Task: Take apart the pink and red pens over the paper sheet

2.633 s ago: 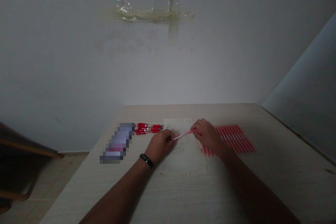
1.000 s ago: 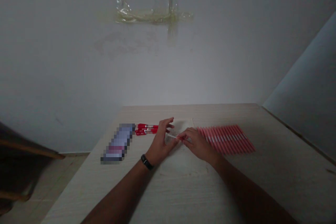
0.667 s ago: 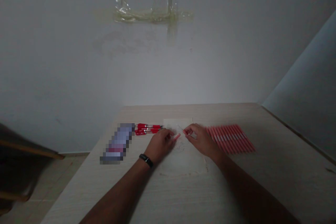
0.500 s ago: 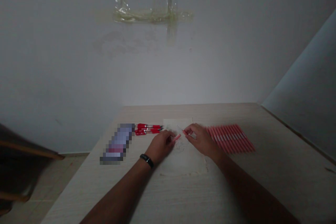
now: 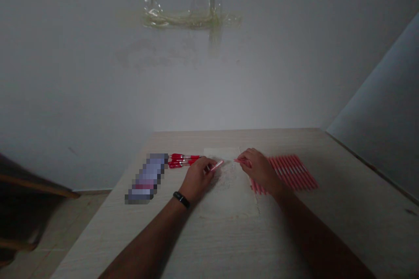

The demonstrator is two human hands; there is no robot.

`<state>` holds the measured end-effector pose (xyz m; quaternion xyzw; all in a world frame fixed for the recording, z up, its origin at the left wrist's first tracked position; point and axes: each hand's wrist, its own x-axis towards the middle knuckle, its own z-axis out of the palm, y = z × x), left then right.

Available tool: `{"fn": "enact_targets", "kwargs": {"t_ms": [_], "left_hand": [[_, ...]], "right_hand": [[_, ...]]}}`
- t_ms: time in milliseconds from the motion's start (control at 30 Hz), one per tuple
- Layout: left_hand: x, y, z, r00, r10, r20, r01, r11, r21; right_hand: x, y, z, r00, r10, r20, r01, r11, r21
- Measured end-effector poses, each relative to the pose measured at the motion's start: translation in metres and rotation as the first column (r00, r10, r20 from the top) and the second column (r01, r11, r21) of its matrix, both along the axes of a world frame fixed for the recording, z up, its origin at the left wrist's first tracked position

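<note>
Tube [image 5: 217, 165] is jutting from the left hand [image 5: 198, 176], whose curled grip is pinching it; the right hand [image 5: 257, 168], also mostly closed, is pinching a pink piece [image 5: 241, 161], pointing toward the tube across a gap.

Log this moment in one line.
left hand: holds pink piece; right hand: pinches second pink piece; pink pens: row, right; red pens: left

Sheet [image 5: 229, 205] is lying on table [image 5: 212, 248], wall [image 5: 278, 52] standing behind. Left of sheet: pens [image 5: 185, 161] lying, pixelated item [image 5: 147, 178] farther left. Right: pen row [image 5: 294, 172] lying, right hand [image 5: 257, 168] overlapping its left end.
</note>
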<state>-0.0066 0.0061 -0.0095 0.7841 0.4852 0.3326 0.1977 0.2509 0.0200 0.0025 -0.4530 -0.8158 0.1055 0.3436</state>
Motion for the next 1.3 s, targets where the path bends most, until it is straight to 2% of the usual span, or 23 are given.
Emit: {"fn": "enact_targets", "kwargs": {"t_ms": [567, 733, 900, 1033, 1200, 1300], "left_hand": [[-0.003, 0.001, 0.002, 1.0, 0.022, 0.01, -0.022, 0.999, 0.047], [-0.002, 0.0, 0.005, 1.0, 0.015, -0.011, -0.014, 0.999, 0.05], [0.001, -0.002, 0.007, 0.996, -0.016, -0.09, 0.022, 0.998, 0.063], [0.001, -0.003, 0.007, 0.989, -0.072, -0.13, 0.08, 0.995, 0.058], [-0.002, -0.002, 0.007, 0.986, -0.1, -0.136, 0.106, 0.994, 0.036], [-0.002, -0.002, 0.006, 0.986, -0.1, -0.132, 0.106, 0.993, 0.044]], "right_hand": [[0.006, 0.003, -0.004, 0.996, -0.022, 0.084, 0.019, 0.999, 0.03], [0.008, 0.005, -0.004, 0.993, 0.007, 0.118, -0.01, 1.0, 0.027], [0.002, 0.001, -0.004, 0.995, 0.04, 0.09, -0.044, 0.998, 0.038], [-0.008, -0.003, -0.01, 0.989, 0.123, 0.081, -0.126, 0.991, 0.042], [-0.01, -0.001, -0.016, 0.981, 0.194, -0.004, -0.194, 0.981, 0.029], [-0.01, -0.003, -0.013, 0.98, 0.189, -0.054, -0.19, 0.982, -0.016]]}}
